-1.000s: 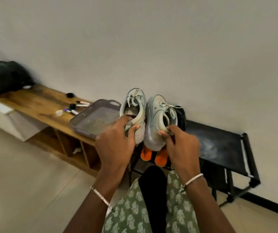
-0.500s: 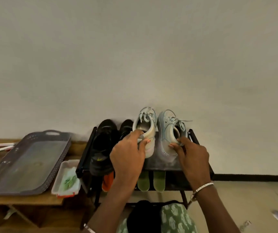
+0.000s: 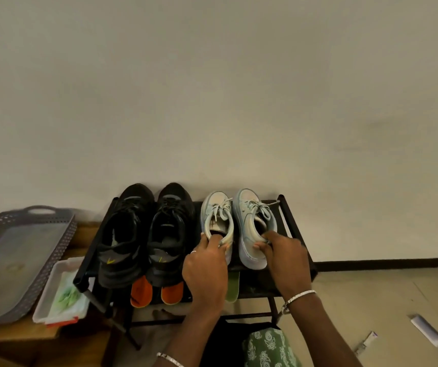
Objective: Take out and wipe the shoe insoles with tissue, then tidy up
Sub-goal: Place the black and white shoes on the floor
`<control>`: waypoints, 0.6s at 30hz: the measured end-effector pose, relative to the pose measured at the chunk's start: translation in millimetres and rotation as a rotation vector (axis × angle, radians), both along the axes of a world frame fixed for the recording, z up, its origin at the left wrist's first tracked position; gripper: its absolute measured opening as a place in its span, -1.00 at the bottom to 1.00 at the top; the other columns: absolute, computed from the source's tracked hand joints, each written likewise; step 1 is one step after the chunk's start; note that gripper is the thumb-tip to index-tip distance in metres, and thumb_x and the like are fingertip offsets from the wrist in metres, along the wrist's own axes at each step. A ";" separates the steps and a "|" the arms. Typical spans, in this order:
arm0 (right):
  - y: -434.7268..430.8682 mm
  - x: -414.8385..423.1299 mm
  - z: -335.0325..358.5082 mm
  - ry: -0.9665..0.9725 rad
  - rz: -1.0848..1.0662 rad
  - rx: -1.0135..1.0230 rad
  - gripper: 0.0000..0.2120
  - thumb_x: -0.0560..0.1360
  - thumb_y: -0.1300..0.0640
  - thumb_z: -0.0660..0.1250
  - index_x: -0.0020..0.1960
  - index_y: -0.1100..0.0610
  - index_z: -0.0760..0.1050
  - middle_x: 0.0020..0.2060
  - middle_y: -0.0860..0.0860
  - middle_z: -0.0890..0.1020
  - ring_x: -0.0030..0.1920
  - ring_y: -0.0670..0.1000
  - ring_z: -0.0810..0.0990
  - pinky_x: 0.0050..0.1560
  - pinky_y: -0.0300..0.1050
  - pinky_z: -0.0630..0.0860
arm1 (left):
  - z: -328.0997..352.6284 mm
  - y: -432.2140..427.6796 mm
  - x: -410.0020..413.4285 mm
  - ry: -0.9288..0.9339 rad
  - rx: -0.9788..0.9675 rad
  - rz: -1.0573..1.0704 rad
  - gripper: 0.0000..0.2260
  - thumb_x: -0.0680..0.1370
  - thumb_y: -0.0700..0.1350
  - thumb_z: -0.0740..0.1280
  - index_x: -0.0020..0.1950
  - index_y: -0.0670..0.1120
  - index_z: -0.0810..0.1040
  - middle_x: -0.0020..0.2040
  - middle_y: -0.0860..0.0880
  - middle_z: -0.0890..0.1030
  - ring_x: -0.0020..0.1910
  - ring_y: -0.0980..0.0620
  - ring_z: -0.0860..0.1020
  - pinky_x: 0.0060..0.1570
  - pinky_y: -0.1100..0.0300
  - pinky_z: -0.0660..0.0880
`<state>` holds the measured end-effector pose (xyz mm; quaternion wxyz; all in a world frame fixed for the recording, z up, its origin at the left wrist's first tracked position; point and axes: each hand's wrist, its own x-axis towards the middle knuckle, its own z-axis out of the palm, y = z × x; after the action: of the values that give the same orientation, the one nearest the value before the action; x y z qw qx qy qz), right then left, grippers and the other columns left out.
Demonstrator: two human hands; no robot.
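Seems late, tidy-up phase. Holding pale sneakers at right end of rack top tier, beside black sneakers at left end: gripping heel collar of one with left hand, pinching heel of other with right hand. Showing orange insoles and green insole out of shoes, on lower tier near front edge. Probably left: refitting insoles, clearing what looks like tissue pack in white tray at bench right edge. Cannot tell whether insoles wiped, nor whether pale pair rests on tier; second green insole hidden behind left hand; shoe interiors too dark to read
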<state>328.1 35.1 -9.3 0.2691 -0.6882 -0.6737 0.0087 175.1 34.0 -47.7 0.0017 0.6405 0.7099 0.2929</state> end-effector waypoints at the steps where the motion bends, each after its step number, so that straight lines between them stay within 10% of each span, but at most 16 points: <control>1: 1.8 -0.3 -3.1 -0.015 0.004 -0.025 -0.78 0.56 -0.03 0.35 0.00 0.12 0.61 -0.23 0.08 0.68 -0.19 0.12 0.62 -0.24 -0.07 0.42 | -4.3 -0.1 1.4 -0.003 -0.004 0.002 -0.80 0.41 -0.05 0.56 -0.04 -0.06 0.65 -0.04 -0.04 0.70 -0.34 -0.10 0.64 -0.44 0.09 0.55; 8: 10.0 -13.8 -36.0 -0.158 0.006 -0.079 -0.82 0.46 0.06 0.46 -0.21 0.13 0.53 -0.37 0.07 0.59 -0.32 0.13 0.57 -0.40 -0.10 0.31 | -11.3 2.3 5.4 -0.036 -0.102 0.068 -0.82 0.55 0.05 0.41 0.06 -0.01 0.62 0.41 -0.05 0.52 -0.10 -0.13 0.67 -0.24 0.05 0.56; 18: -6.1 -15.1 -45.0 -0.141 -0.024 -0.090 -0.94 0.49 0.22 0.40 -0.11 0.16 0.51 -0.27 0.15 0.64 -0.21 0.22 0.60 -0.31 -0.04 0.39 | -15.9 -9.3 -5.7 0.087 -0.098 -0.065 -0.76 0.60 -0.07 0.34 0.27 0.03 0.52 0.33 -0.05 0.54 0.02 -0.09 0.64 0.00 0.05 0.56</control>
<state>313.0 29.0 -54.3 0.1900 -0.7063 -0.6818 -0.0128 169.4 24.6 -63.6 0.0117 0.6744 0.7018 0.2292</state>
